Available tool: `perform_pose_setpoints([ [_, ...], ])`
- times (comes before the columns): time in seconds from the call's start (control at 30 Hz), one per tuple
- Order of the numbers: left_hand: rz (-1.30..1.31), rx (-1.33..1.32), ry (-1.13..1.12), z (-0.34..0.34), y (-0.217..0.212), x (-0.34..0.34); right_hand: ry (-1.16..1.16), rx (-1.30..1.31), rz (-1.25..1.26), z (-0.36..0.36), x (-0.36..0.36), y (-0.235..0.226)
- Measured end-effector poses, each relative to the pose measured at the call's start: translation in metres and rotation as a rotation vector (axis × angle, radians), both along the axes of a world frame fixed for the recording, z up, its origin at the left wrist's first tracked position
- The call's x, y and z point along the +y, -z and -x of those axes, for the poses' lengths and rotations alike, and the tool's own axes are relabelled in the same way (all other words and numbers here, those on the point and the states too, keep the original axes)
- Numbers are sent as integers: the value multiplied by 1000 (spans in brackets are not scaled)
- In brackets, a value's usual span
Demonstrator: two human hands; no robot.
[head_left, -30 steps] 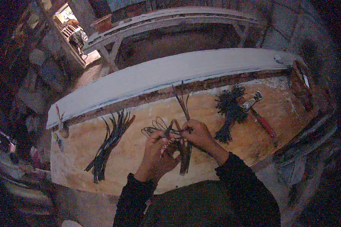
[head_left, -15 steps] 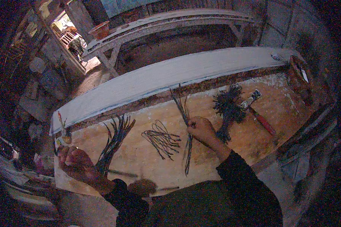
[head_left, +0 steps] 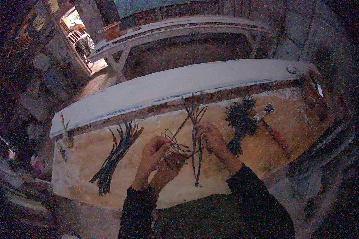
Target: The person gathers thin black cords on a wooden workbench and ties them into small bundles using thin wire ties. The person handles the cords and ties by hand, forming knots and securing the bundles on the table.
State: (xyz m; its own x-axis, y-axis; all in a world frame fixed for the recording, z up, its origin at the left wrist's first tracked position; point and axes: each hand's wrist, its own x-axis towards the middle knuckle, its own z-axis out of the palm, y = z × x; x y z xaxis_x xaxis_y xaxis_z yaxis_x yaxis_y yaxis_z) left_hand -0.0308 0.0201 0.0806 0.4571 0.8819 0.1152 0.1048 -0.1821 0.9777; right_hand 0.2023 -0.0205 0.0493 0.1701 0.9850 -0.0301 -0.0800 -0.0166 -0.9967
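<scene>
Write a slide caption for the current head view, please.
Left hand at looped dark strands, right hand at long dark strips, over a wooden worktable.

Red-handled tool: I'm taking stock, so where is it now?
In the head view, the red-handled tool lies on the right side of the table, just right of the dark bushy bundle, beyond the right hand.
</scene>
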Motion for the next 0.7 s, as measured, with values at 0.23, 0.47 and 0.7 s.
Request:
perform_pose_setpoints([
  [0.23,502,-201,-53,-21,-9,-28,-278,748,84,-13,1,20],
  [0.47,-628,367,-121,-7,-1,-9,-103,886,174,-17,-2,6],
  [0.7,-663,379,-191,-5,-18,-8,-28,494,104,-30,-2,9],
])
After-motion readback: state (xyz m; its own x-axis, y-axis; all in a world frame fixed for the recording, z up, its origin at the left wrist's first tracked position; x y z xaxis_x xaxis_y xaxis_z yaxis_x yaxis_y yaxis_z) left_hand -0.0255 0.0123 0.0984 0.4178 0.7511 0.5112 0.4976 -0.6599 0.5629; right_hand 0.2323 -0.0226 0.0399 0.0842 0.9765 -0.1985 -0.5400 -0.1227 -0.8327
